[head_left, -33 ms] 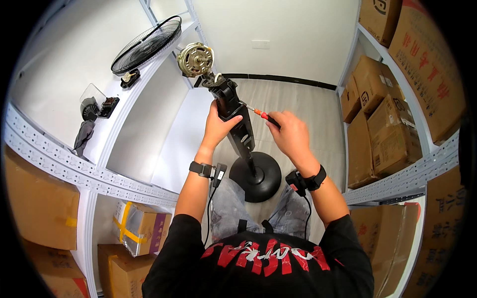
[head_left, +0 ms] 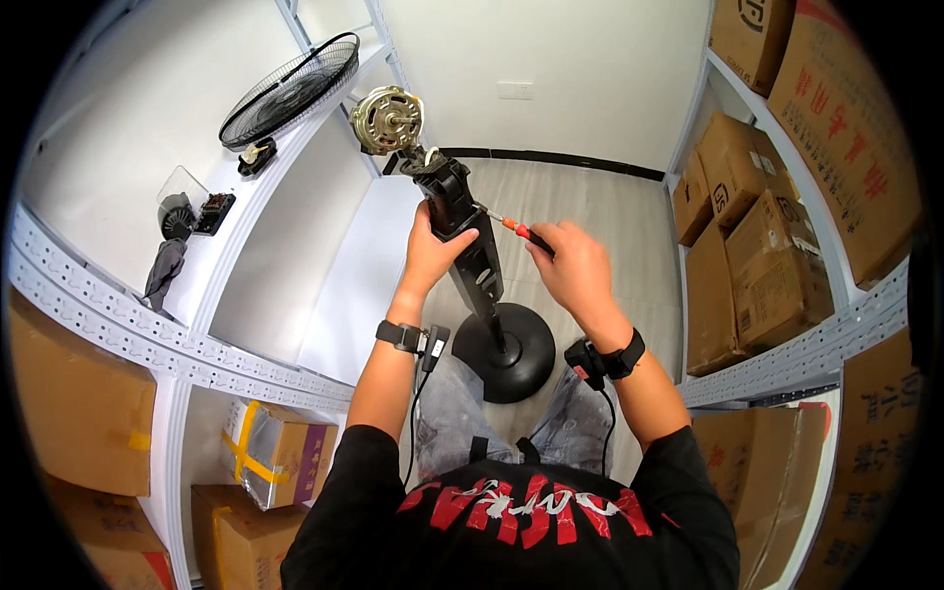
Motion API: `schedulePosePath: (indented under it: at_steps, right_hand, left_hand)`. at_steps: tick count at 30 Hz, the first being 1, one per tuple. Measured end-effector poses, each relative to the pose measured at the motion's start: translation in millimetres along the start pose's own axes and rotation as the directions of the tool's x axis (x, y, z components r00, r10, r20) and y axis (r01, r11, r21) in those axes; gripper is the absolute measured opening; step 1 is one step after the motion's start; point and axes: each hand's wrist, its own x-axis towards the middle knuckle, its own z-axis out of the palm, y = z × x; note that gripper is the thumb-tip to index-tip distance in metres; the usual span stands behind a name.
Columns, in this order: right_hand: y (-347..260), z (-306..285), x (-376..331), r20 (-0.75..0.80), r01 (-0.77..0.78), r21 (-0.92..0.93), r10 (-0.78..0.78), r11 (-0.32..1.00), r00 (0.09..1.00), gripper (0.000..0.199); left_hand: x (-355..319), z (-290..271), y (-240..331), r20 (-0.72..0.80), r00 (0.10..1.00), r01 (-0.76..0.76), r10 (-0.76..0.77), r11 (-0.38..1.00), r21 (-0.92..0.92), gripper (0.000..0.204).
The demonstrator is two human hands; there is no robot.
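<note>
A partly dismantled black pedestal fan stands in front of me, its round base (head_left: 504, 354) on the floor between my legs. At the top of its black column (head_left: 474, 258) the bare metal motor (head_left: 390, 120) is exposed. My left hand (head_left: 433, 251) is closed around the column's upper part, thumb across the front. In my right hand (head_left: 573, 264) is a screwdriver (head_left: 519, 230) with a red and black handle. Its shaft points left, and the tip meets the right side of the column near the top. Whatever the tip touches is too small to make out.
On the left shelf lie a fan grille with blades (head_left: 292, 93), small black parts (head_left: 214, 212) and a dark grey cloth-like piece (head_left: 164, 270). Cardboard boxes (head_left: 777, 261) fill the right shelves; a taped box (head_left: 278, 454) sits low at left. The white wall (head_left: 551, 59) closes the far end.
</note>
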Motion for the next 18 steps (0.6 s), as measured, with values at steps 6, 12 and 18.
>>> schedulePosePath:
  at_steps: [6, 12, 18]
  right_hand:
    - [-4, 3, 9, 0.012, 0.024, -0.020, -0.023, 1.000, 1.000, 0.012]
    - [-5, 3, 16, -0.005, 0.061, -0.023, -0.061, 0.998, 0.998, 0.011]
    - [-15, -4, 23, 0.055, 0.097, -0.111, -0.091, 0.989, 0.994, 0.011]
  left_hand:
    - [-4, 3, -5, -0.042, 0.999, 0.006, -0.007, 1.000, -0.014, 0.066]
    - [-4, 8, -16, -0.065, 0.997, -0.039, 0.032, 0.993, -0.107, 0.063]
    - [-7, 6, -19, -0.064, 0.998, -0.018, 0.014, 0.997, -0.074, 0.064]
